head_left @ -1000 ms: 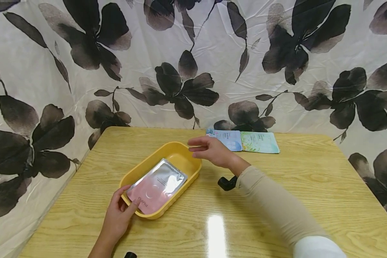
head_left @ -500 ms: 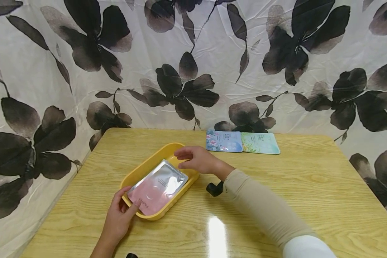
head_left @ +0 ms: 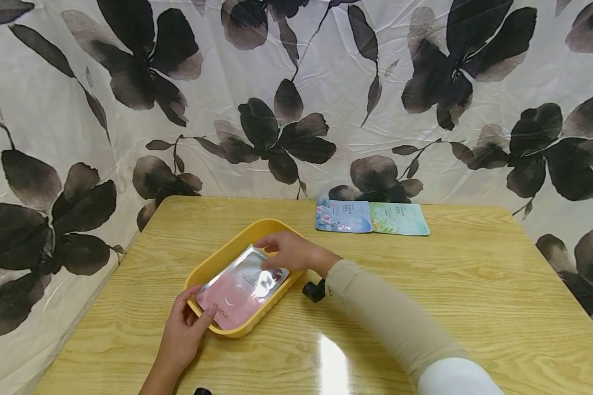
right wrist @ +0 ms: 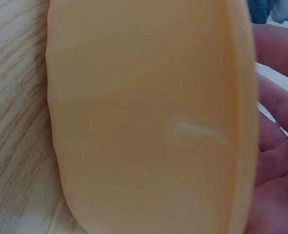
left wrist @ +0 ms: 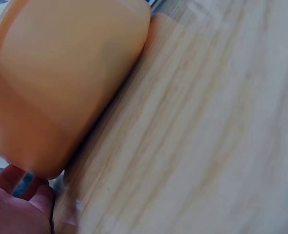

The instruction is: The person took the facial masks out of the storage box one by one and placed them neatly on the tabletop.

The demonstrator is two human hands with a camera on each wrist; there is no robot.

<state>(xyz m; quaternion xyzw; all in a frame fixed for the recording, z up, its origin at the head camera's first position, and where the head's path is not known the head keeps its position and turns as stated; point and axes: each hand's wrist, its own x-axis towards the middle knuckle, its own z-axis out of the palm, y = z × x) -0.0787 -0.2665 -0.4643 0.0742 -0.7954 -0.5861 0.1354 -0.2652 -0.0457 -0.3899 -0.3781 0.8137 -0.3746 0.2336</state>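
Note:
A yellow plastic basket (head_left: 208, 270) stands at an angle on the wooden table, left of centre. Inside lies a pink and silver sheet mask packet (head_left: 232, 293) marked PMPM. My left hand (head_left: 180, 329) grips the basket's near left end, thumb over the rim. In the left wrist view, the basket's wall (left wrist: 70, 87) covers most of that hand's fingers. My right hand (head_left: 291, 253) reaches over the far right rim, its fingers and thumb spread at the packet's silver end. The right wrist view shows mainly the basket's outer side (right wrist: 148, 107), with part of the hand (right wrist: 280, 146) behind the rim.
A blue flowered packet (head_left: 343, 216) and a pale green packet (head_left: 400, 219) lie side by side at the table's back edge. Wooden table (head_left: 449, 285) surrounds the basket. A floral cloth (head_left: 356, 120) hangs behind. A black wrist camera (head_left: 314, 291) sits under the right wrist.
My right hand has moved left and inward, from over the basket's far right rim to the packet's silver end. The left hand and basket have stayed in place.

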